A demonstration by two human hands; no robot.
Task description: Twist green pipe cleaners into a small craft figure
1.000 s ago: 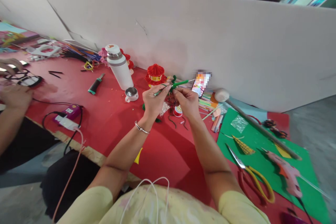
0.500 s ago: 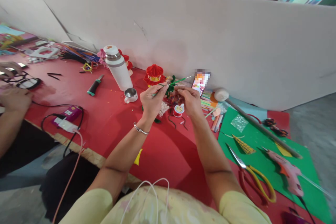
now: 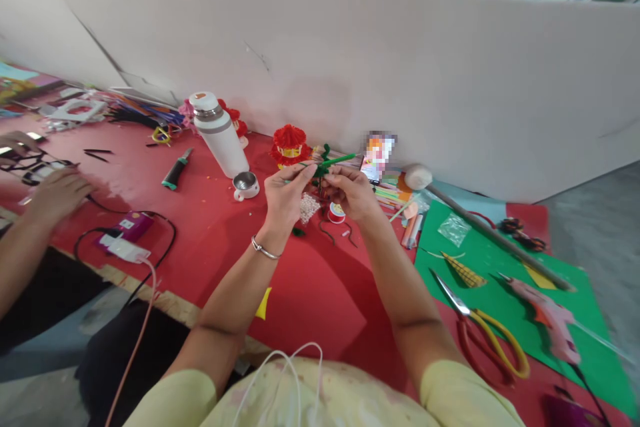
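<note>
A green pipe cleaner (image 3: 340, 160), bent and twisted into a small piece with one straight end pointing right, is raised above the red table between my hands. My left hand (image 3: 287, 195) pinches it from the left. From the other side my right hand (image 3: 353, 192) grips its lower part with thumb and fingers; the exact contact is partly hidden. Below them lie a packet of white beads (image 3: 309, 208) and a spool of red thread (image 3: 337, 213). A red and yellow fuzzy figure (image 3: 290, 145) stands just behind my left hand.
A white flask (image 3: 220, 137) and its cup (image 3: 246, 185) stand left, near a craft knife (image 3: 177, 169). Scissors (image 3: 480, 327) and a pink glue gun (image 3: 545, 317) lie right, beside a phone (image 3: 379, 153) and a stick (image 3: 495, 240). A co-worker's hands (image 3: 57, 193) are far left.
The straight green end has swung slightly and points less upward. My right fingers have shifted a little on the pipe cleaner. The view has moved slightly; the co-worker's near hand moved right.
</note>
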